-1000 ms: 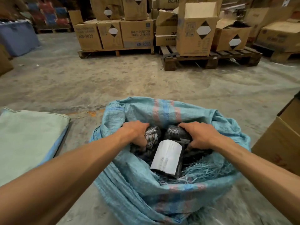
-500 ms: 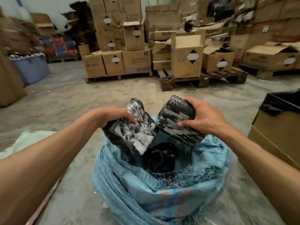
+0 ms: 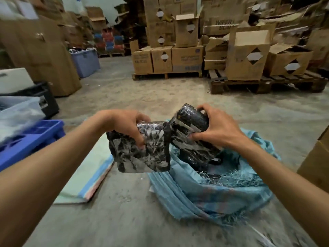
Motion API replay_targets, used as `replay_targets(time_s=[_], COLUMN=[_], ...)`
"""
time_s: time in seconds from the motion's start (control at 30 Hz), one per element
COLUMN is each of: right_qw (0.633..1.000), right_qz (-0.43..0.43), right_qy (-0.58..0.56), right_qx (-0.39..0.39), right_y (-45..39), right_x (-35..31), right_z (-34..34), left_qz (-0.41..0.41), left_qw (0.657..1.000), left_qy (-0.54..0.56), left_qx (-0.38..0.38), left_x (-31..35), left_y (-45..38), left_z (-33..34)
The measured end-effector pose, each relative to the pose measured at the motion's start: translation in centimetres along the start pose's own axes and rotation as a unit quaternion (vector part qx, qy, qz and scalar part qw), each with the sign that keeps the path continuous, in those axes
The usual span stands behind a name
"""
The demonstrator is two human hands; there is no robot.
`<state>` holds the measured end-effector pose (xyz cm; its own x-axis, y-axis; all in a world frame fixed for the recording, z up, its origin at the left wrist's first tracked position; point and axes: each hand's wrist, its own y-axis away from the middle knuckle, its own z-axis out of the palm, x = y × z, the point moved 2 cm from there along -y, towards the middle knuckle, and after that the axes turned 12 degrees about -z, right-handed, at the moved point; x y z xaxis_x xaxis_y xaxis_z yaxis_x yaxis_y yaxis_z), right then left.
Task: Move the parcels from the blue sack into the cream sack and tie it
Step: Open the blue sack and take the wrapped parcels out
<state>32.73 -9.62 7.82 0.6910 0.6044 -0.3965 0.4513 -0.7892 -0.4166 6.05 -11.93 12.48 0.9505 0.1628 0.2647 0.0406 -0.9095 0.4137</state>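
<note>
Two black plastic-wrapped parcels with crinkled clear film are up off the floor, one in each hand. The left hand (image 3: 124,122) grips the squarer, flatter parcel (image 3: 140,148) by its top edge, thumb pressed on the near face and fingers (image 3: 144,117) curled over the far side, so the parcel hangs below them. The right hand (image 3: 219,130) clasps the blockier parcel (image 3: 190,127) from its right side, fingertips wrapped over its upper end and thumb on the taped face. Below the right fingers gapes the blue woven sack with frayed rim (image 3: 204,193), where more dark parcels seem to lie. Below and left of the left fingers, the cream woven sack with blue striped edge (image 3: 89,172) lies flat on the concrete floor (image 3: 124,220).

Judging by the one-handed holds, the parcels are probably light. The glossy film looks slippery and slightly yielding, so gripping across an edge or corner, as now, seems safest.
</note>
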Motion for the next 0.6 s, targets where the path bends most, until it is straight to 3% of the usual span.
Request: replay_targets(time_s=[0.17,0.27,0.37,0.43,0.6], right_qw=[0.989,0.981,0.972,0.968,0.971], right_qz=[0.0,0.015,0.056,0.078,0.063], right_qy=[-0.081,-0.08,-0.064,-0.036,0.08], right_qx=[-0.125,-0.179,-0.217,-0.237,-0.218], right_y=[1.3,3.2,5.8,7.8,13.0], right_x=[-4.8,-7.0,-8.0,-8.4,-9.1], right_z=[2.5,5.7,9.7,12.5,18.0], left_qz=[0.025,0.041,0.058,0.068,0.092], left_qw=[0.998,0.994,0.992,0.992,0.979], left_qy=[-0.032,-0.038,-0.065,-0.084,-0.123], left_qx=[-0.041,-0.095,-0.095,-0.06,0.137], left_x=[-5.8,-8.9,-11.4,-13.0,-15.4], left_y=[1.9,2.7,3.0,2.8,2.0], left_z=[3.1,6.2,9.5,12.0,19.4])
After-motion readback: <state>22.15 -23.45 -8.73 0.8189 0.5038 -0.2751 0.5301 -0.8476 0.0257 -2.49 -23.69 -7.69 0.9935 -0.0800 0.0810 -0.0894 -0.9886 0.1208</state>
